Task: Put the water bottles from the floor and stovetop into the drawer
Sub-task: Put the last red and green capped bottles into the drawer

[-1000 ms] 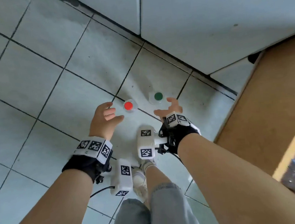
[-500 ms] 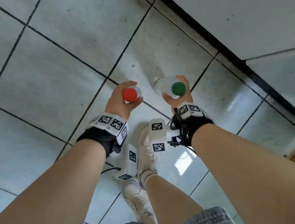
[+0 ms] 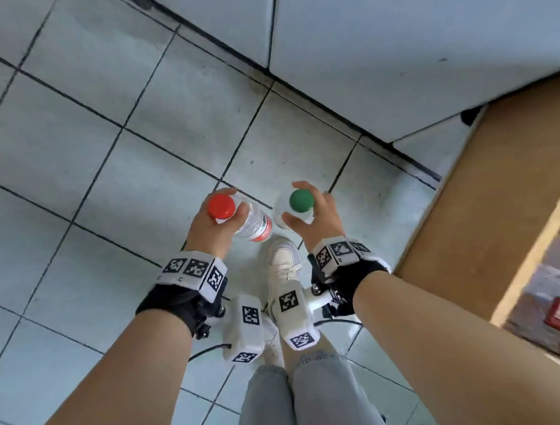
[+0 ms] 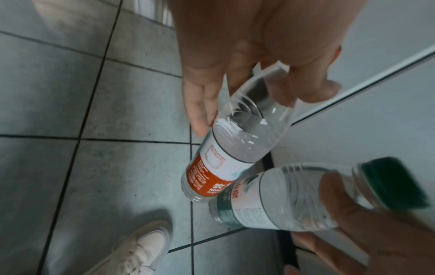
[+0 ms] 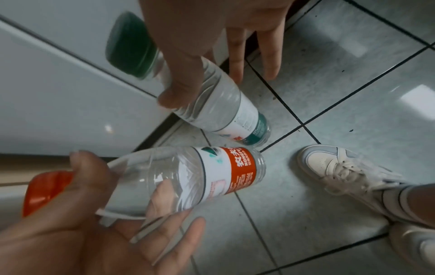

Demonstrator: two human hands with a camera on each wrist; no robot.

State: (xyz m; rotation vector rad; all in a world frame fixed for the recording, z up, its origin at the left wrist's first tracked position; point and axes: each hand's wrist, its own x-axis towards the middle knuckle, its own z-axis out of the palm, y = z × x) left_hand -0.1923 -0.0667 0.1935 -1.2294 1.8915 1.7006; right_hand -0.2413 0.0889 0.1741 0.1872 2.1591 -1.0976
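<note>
Bottles fill both our hands: in the head view the left hand [image 3: 211, 226] grips the red-capped bottle [image 3: 239, 220] at its neck left of centre, the right hand [image 3: 316, 219] grips the green-capped bottle [image 3: 300, 205] just beside it, and the open drawer [image 3: 558, 277] lies at the right edge, nearer the right hand. From above we see mostly caps; the wrist views show both long axes slanting down, bottoms nearly meeting above the floor [image 4: 82, 167].
</note>
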